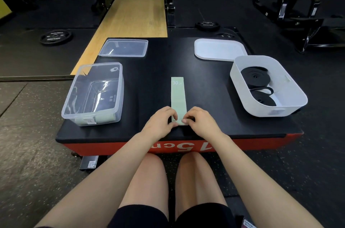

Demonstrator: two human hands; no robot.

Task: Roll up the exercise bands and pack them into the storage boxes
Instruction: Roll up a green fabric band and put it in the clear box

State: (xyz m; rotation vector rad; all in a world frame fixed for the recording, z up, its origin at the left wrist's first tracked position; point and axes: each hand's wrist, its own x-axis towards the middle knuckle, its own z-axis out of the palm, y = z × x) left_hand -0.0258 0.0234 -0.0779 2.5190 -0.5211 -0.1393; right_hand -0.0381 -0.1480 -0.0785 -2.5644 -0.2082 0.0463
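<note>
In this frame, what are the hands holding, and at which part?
Both hands, left hand and right hand, pinch the near end of the green band, which lies flat on the black platform; the far end is free.

Both hands, left (162,120) and right (200,121), pinching near end of flat green band (178,97), black platform (149,78)

Pale green band (178,95) looked like matt, smooth rubbery sheet, flat on the platform (155,71), whose black top read as faintly sheened vinyl-like padding. Clear box (93,95) and its lid (123,48) were glossy transparent plastic catching glare; white box (268,86) and white lid (218,49) were matt opaque plastic, the rolled black bands (255,77) inside dull rubber. Floor (28,115) was rough speckled rubber, with a strip of smooth wood (134,17) beyond.
</note>
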